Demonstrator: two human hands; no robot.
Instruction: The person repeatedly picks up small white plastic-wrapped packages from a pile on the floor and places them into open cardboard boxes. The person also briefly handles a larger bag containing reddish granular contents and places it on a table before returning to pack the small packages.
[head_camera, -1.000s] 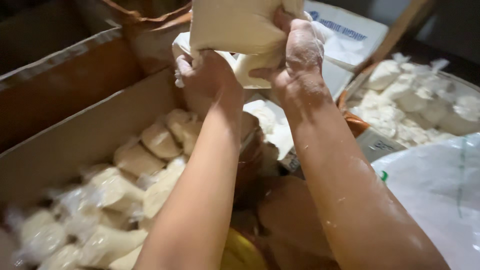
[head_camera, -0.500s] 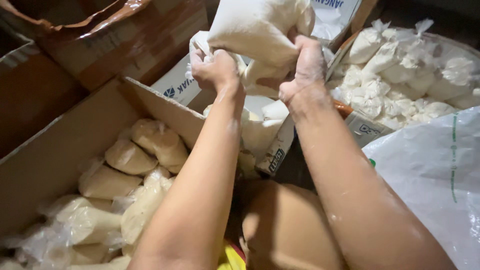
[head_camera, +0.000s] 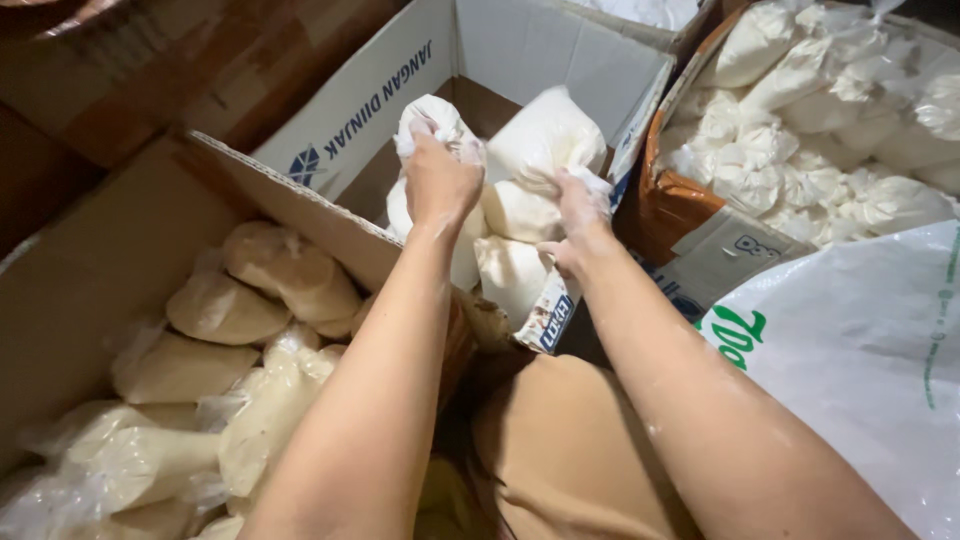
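Hands: left hand (head_camera: 440, 180) grip clamped on bag (head_camera: 428, 120) | right hand (head_camera: 578, 215) grip clamped on second bag (head_camera: 545, 135)

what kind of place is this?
Likely a small food-packing or storage area. Both hands, left and right, grip white filled bags in a cardboard box; more bags fill the left box and an orange basket.

Warm, dim light from above; corners shadowed; slight blur; white bags glare faintly.

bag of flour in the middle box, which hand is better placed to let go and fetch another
Right. The right hand only pinches the bag of flour at its edge; the left hand grips another bag's neck firmly.
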